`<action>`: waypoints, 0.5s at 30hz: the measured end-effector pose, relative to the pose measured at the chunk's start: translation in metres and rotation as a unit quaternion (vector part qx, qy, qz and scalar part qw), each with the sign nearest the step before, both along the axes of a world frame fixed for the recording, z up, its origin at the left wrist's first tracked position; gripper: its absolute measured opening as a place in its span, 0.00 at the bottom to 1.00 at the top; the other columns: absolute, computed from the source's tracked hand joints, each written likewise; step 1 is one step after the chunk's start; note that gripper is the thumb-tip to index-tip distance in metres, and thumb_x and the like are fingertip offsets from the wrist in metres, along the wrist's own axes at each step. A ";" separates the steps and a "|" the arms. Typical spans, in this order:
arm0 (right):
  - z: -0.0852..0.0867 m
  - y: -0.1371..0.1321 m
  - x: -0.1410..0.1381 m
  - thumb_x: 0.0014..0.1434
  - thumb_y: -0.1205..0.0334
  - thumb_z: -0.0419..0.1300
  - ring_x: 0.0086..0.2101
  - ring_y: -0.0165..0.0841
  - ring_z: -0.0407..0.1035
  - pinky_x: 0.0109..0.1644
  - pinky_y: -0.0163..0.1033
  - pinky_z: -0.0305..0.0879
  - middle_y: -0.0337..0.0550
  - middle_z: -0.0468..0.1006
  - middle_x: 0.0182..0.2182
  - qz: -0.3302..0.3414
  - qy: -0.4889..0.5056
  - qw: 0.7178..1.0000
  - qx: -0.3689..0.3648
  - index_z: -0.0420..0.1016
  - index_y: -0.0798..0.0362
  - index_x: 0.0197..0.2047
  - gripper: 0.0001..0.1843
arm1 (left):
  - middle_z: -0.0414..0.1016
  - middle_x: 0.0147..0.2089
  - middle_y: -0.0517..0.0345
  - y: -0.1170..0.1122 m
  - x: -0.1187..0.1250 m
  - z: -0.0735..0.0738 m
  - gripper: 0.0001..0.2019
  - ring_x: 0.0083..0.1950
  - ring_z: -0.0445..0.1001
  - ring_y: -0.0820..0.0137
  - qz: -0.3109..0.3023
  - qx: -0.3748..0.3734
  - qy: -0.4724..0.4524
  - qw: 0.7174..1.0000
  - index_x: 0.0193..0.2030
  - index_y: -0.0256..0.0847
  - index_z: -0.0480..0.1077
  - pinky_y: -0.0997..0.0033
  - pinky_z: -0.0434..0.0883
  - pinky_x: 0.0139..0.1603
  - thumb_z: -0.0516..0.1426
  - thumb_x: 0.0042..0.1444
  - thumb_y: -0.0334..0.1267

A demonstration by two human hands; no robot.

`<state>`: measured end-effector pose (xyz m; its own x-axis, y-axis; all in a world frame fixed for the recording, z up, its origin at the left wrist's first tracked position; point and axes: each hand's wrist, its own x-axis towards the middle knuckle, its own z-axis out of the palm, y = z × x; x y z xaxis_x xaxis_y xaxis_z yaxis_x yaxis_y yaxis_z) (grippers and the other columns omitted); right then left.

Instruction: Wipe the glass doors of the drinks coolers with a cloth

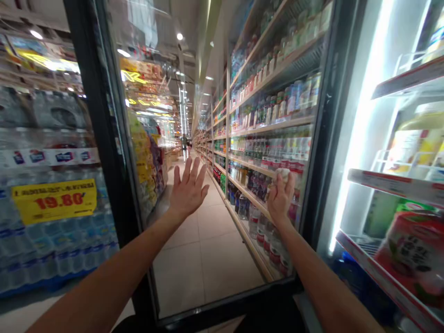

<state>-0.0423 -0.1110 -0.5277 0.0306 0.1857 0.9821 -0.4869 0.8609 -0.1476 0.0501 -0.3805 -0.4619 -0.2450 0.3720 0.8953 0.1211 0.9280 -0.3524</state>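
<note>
A glass door in a black frame stands swung open in front of me. With its fingers spread, my left hand is laid against the left-centre of the pane and holds nothing. Farther right on the pane, my right hand presses a small crumpled whitish cloth to the glass. Its fingers are closed over the cloth, and only the upper part of the cloth shows. Through the pane, or mirrored in it, appear an aisle floor and long shelves of bottles.
Lit cooler shelves with bottles and a red package are close on the right. Stacked packs of water bottles with a yellow price sign stand at the left. The door's black frame edges the pane.
</note>
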 end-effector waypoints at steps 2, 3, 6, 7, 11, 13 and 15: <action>0.002 -0.002 0.001 0.60 0.67 0.45 0.62 0.47 0.45 0.60 0.58 0.53 0.49 0.48 0.64 -0.006 -0.011 1.000 -0.017 0.56 0.49 0.63 0.27 | 0.40 0.69 0.46 -0.001 -0.001 -0.001 0.33 0.70 0.34 0.60 0.000 0.001 0.002 1.000 0.68 0.42 0.37 0.46 0.35 0.67 0.49 0.59 0.41; 0.000 -0.009 0.005 0.59 0.67 0.46 0.63 0.47 0.44 0.60 0.58 0.53 0.48 0.48 0.64 0.003 -0.016 1.000 0.016 0.57 0.48 0.62 0.27 | 0.40 0.69 0.46 -0.001 -0.001 -0.001 0.33 0.70 0.34 0.60 0.002 0.000 0.005 1.000 0.68 0.42 0.36 0.46 0.36 0.67 0.49 0.59 0.41; -0.010 -0.034 0.021 0.56 0.69 0.51 0.63 0.44 0.43 0.61 0.55 0.53 0.44 0.50 0.64 0.056 -0.013 0.978 0.200 0.62 0.44 0.59 0.28 | 0.43 0.68 0.45 -0.002 -0.001 -0.001 0.33 0.70 0.33 0.60 0.014 -0.013 0.015 1.000 0.68 0.41 0.38 0.47 0.37 0.67 0.49 0.59 0.42; -0.012 -0.037 0.023 0.55 0.69 0.52 0.63 0.43 0.43 0.61 0.54 0.53 0.43 0.52 0.64 0.070 -0.006 0.966 0.249 0.64 0.43 0.58 0.27 | 0.43 0.68 0.44 -0.002 -0.001 -0.001 0.33 0.70 0.33 0.60 0.019 -0.019 0.020 0.999 0.68 0.40 0.39 0.46 0.37 0.66 0.49 0.59 0.42; -0.002 -0.015 0.011 0.57 0.68 0.49 0.63 0.43 0.44 0.61 0.56 0.53 0.44 0.50 0.64 0.054 0.005 0.988 0.144 0.62 0.44 0.59 0.26 | 0.47 0.67 0.41 -0.002 0.000 -0.001 0.31 0.70 0.31 0.61 0.029 -0.034 0.034 0.998 0.67 0.38 0.42 0.47 0.37 0.66 0.49 0.59 0.42; 0.008 -0.006 0.003 0.59 0.67 0.46 0.63 0.44 0.44 0.60 0.59 0.52 0.47 0.47 0.65 0.029 -0.006 0.999 0.017 0.59 0.47 0.61 0.27 | 0.48 0.67 0.42 -0.001 0.000 -0.001 0.30 0.70 0.31 0.61 0.032 -0.032 0.029 0.999 0.67 0.38 0.43 0.48 0.37 0.66 0.48 0.60 0.42; 0.009 -0.014 0.005 0.58 0.67 0.46 0.63 0.46 0.42 0.61 0.60 0.50 0.48 0.46 0.65 0.036 -0.008 0.999 -0.006 0.59 0.50 0.61 0.27 | 0.48 0.67 0.42 -0.001 0.000 -0.001 0.29 0.70 0.30 0.61 0.031 -0.029 0.025 0.999 0.66 0.38 0.44 0.48 0.36 0.67 0.48 0.60 0.42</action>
<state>-0.0369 -0.1246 -0.5183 0.0000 0.1991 0.9800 -0.5450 0.8217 -0.1669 0.0505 -0.3818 -0.4634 -0.2251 0.4090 0.8843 0.0447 0.9110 -0.4100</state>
